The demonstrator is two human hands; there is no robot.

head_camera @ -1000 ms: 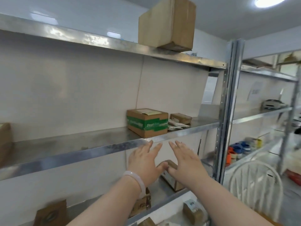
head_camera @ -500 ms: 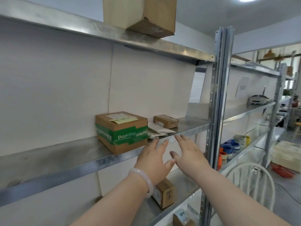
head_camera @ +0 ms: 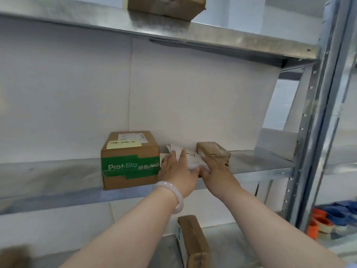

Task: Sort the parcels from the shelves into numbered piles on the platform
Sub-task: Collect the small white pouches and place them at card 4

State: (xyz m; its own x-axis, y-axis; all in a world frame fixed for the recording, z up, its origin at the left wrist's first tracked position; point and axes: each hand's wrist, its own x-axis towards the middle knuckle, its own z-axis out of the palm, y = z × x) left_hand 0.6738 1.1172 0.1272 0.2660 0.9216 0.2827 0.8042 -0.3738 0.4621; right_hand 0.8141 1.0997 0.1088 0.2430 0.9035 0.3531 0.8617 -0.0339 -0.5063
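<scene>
Your left fingers (head_camera: 174,157) lie spread and flat over the near end of the white mailer (head_camera: 193,159); your right fingers are tucked out of sight under and beside its right edge, so you cannot tell whether they are curled on it. The left hand (head_camera: 176,174) and right hand (head_camera: 216,172) now bracket the mailer from both sides, thumbs nearly meeting at the shelf lip. Half a second ago both hands hung open in the air short of the shelf; they have since closed the gap and made contact, and your view has drawn closer to the shelf.

The mailer lies on the middle shelf (head_camera: 260,167), between the green-taped box (head_camera: 130,161) on its left and the small brown parcel (head_camera: 213,151) just beside it on the right. It looks thin and soft, so it will likely sag if lifted by one end.

Judged from this, the pick is beginning: contact is made, but the mailer is not yet lifted. The platform and its numbered piles are out of view. Another box (head_camera: 193,242) waits on the shelf below, and one more (head_camera: 166,5) on the top shelf.
</scene>
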